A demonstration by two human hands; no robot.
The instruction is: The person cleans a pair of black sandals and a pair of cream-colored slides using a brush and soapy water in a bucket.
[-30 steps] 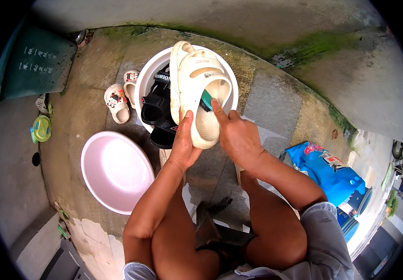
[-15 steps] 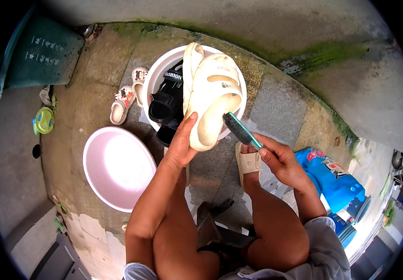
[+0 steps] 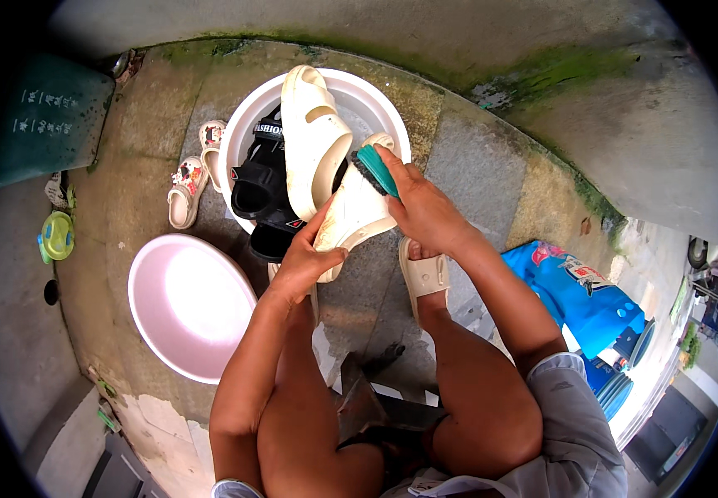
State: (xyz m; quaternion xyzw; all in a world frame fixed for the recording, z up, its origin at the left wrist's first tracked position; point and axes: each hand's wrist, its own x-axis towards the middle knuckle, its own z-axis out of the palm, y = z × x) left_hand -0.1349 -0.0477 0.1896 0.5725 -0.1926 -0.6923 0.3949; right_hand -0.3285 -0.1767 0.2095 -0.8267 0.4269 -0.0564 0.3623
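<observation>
My left hand (image 3: 302,261) is closed around one end of a cream clog (image 3: 346,217), held tilted over the near rim of a white basin (image 3: 400,116). Brownish stains mark its surface. Gripped in my right hand (image 3: 425,203) is a green scrubbing brush (image 3: 379,171), its dark bristles against the clog's upper part. A second cream clog (image 3: 296,137) rests in the basin beside the held one, its foot opening facing up. Black sandals (image 3: 261,178) lie along the basin's left side. My fingers and the brush hide part of the held clog.
A pale pink basin (image 3: 147,290) sits at the left. Small decorated clogs (image 3: 184,195) stand beside the white basin. A blue bag (image 3: 579,303) lies at the right, a dark green bin (image 3: 47,124) at far left. A mossy wall (image 3: 575,124) runs behind.
The held clog has been turned and lowered, separating from the other clog, which now lies in the basin. My right hand has moved up and left, bringing the brush onto the clog's upper part.
</observation>
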